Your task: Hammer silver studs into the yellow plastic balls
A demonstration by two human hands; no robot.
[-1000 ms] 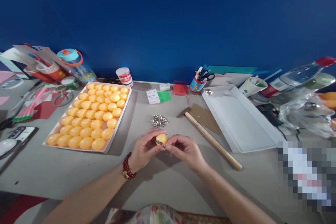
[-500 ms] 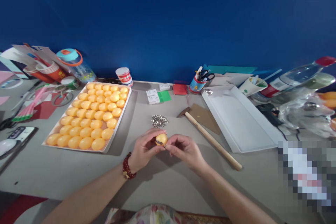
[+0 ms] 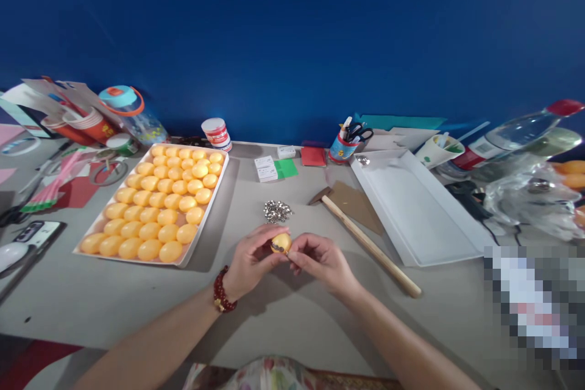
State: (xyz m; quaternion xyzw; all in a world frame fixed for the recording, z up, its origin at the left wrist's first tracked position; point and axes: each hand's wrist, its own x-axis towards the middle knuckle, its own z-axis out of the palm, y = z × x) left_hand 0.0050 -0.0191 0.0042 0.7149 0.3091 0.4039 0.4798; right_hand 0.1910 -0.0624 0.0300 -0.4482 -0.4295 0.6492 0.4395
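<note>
Between the thumb and fingers of my left hand [image 3: 256, 253] is an orange ping-pong ball [image 3: 282, 240]. A short row of small dark, shiny pieces runs along its lower front. My right hand [image 3: 320, 259] is closed in a pinch against the ball's right lower side; what its fingertips grip is too small to make out. Just beyond my hands lies a small pile of shiny metal pieces [image 3: 276, 211]. To the left, a shallow white tray [image 3: 181, 259] holds rows of similar orange balls [image 3: 158, 214].
A wooden-handled hammer [image 3: 372, 244] lies right of my hands, partly over a brown sheet [image 3: 355, 204]. Farther right is a white tray [image 3: 423, 213]. Small white boxes [image 3: 265, 169], a red-and-white tub [image 3: 217, 134] and a pen cup [image 3: 342, 147] stand along the back.
Almost nothing differs. Both hands keep their hold at the ball, with only a very slight shift of the right fingertips.
</note>
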